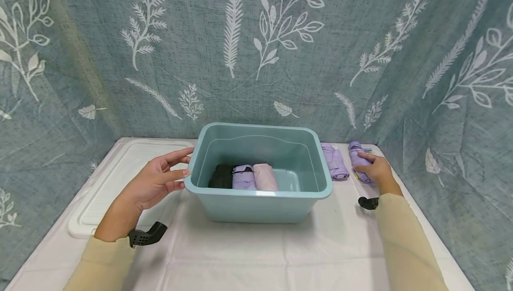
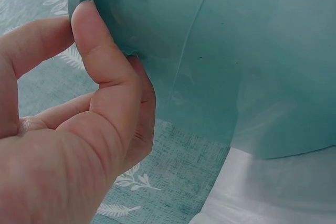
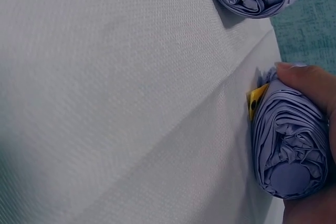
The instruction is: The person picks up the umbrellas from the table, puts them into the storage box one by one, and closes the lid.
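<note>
A folded lilac compact umbrella (image 3: 291, 135) with a yellow tag (image 3: 255, 100) lies at the table's right edge. My right hand (image 1: 376, 171) grips it, thumb on the upper side and fingers around the far side. At the middle stands a teal plastic bin (image 1: 256, 206). My left hand (image 1: 156, 179) touches its left rim from outside with thumb and fingertips, fingers loosely bent; the left wrist view shows the thumb (image 2: 97, 40) at the rim. Inside the bin lie a black bundle (image 1: 221, 176), a lilac bundle (image 1: 243, 177) and a pink bundle (image 1: 265, 176) side by side.
Another folded lilac umbrella (image 1: 334, 162) lies just right of the bin, partly hidden by its rim. A white lid (image 1: 116, 184) lies flat on the left, partly under my left arm. A leaf-patterned teal curtain (image 1: 256, 90) encloses the white-covered table (image 1: 256, 255).
</note>
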Motion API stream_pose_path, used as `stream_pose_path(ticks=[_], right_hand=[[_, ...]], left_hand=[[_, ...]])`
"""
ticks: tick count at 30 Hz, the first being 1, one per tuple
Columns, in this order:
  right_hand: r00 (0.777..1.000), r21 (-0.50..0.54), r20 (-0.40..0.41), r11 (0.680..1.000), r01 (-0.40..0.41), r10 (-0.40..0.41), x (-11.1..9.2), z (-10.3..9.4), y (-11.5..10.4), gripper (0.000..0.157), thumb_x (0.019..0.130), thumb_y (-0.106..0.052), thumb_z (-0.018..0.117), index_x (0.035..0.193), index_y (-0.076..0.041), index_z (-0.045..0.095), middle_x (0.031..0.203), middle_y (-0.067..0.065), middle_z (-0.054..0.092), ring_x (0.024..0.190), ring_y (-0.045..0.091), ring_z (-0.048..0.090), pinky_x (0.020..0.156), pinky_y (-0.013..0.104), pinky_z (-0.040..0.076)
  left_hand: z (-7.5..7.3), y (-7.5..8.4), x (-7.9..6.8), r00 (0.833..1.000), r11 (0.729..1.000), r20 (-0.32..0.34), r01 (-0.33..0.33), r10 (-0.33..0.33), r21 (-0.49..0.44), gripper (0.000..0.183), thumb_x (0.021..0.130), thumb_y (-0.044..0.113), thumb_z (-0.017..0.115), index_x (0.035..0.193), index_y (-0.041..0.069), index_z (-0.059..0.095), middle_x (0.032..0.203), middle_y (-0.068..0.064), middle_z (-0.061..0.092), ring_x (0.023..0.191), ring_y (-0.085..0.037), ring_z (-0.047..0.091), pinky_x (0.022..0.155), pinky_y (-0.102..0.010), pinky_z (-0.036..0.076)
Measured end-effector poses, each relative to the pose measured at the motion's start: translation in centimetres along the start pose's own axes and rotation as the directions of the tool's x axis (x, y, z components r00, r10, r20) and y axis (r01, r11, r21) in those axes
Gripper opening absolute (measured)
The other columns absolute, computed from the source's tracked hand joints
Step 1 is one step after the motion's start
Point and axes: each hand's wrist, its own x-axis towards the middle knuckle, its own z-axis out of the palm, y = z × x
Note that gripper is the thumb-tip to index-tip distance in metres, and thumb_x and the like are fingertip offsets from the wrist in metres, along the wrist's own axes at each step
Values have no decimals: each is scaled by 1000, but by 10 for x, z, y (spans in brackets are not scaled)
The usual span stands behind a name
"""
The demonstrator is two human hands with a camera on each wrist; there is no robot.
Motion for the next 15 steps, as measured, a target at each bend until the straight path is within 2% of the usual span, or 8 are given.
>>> stream_pose_path(ticks=[15], right_hand=[[1000, -15, -16, 1000, -14, 13, 0, 1, -2, 68, 93, -27, 76, 153, -15, 46, 163, 29, 26, 151, 50, 25, 124, 60, 24]], left_hand=[[-1, 0, 0, 1000, 1000, 26, -6, 6, -24, 62, 101, -3, 57, 159, 4, 35, 123, -4, 58, 93, -12, 73, 74, -26, 61]])
